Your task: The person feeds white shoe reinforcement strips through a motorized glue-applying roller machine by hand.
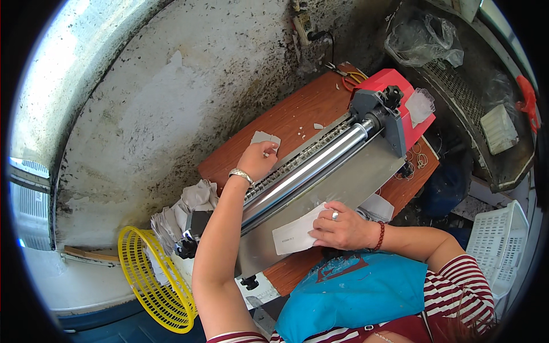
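A roller machine with a shiny steel cylinder [309, 169] and a flat metal feed plate [360, 177] stretches diagonally before me. Reaching over its far side, my left hand [256, 162] is closed on a small white flat piece [265, 138]. My right hand [345, 228] pinches a larger white flat piece [293, 235] with small dark print, just over the near feed plate. Whether these pieces are paper, cloth or leather, I cannot tell. A toothed, ridged bar [294, 153] runs along the cylinder's far side, close to my left hand.
The machine's red end housing [389, 82] is at the far right of the brown table [243, 134]. Orange-handled scissors [351, 76] lie behind it. Crumpled white pieces [191, 204] are heaped at left, beside a yellow basket [130, 271]. A white basket [498, 243] stands at right.
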Demonstrator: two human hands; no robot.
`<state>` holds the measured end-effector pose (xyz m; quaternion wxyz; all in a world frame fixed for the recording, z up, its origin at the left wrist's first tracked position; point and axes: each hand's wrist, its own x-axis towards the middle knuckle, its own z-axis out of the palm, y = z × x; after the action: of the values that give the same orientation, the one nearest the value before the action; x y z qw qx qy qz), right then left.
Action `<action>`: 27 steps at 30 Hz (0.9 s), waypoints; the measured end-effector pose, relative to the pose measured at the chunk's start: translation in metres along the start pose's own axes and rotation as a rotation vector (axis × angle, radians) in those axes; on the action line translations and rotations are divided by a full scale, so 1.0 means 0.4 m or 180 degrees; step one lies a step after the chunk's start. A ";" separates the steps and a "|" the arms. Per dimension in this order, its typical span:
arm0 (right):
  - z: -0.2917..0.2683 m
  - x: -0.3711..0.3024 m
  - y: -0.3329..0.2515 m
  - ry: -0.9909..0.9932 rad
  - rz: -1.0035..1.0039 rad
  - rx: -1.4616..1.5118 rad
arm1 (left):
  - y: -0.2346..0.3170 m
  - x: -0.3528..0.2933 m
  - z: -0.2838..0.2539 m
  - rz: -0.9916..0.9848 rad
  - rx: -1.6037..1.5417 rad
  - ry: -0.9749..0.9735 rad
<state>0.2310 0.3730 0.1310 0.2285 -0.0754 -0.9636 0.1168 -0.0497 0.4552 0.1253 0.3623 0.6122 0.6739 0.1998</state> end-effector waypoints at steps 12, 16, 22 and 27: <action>-0.079 -0.040 0.090 0.0559 0.0225 -0.0947 | 0.046 -0.041 0.035 0.0283 -0.0082 -0.0096; -0.057 -0.065 0.106 0.0450 0.0567 -0.1087 | 0.034 -0.029 0.062 0.0306 -0.0043 -0.0241; -0.061 0.000 0.108 0.0257 0.0786 -0.0506 | 0.036 0.021 0.065 0.0135 -0.0004 -0.0552; -0.065 0.009 0.042 -0.0005 0.0219 0.0491 | -0.016 0.055 0.049 -0.0123 -0.0322 -0.0315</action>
<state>0.2414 0.3947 0.1508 0.2287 -0.0906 -0.9487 0.1985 -0.0394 0.4719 0.1024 0.4294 0.5891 0.6558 0.1961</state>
